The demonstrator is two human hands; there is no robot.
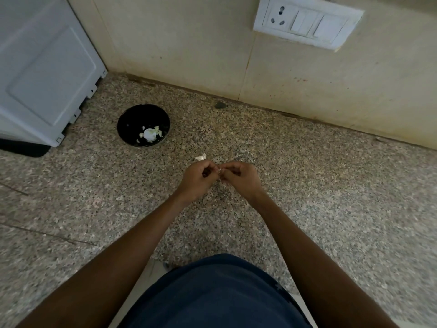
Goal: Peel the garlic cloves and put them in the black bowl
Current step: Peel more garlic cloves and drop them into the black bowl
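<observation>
My left hand (199, 178) and my right hand (238, 177) meet above the speckled granite counter, fingers curled, and pinch a small garlic clove (220, 172) between them. Only a pale sliver of the clove shows between the fingertips. The black bowl (127, 117) stands to the far left of my hands, near the white appliance. Inside it lie a white garlic piece (149, 134) and some pale bits. A loose scrap of white garlic skin (200, 157) lies on the counter just beyond my left hand.
A white appliance (40, 74) stands at the far left on a dark base. A beige tiled wall with a white socket and switch plate (307, 22) runs along the back. The counter's front edge lies near my blue-clad body (212, 297).
</observation>
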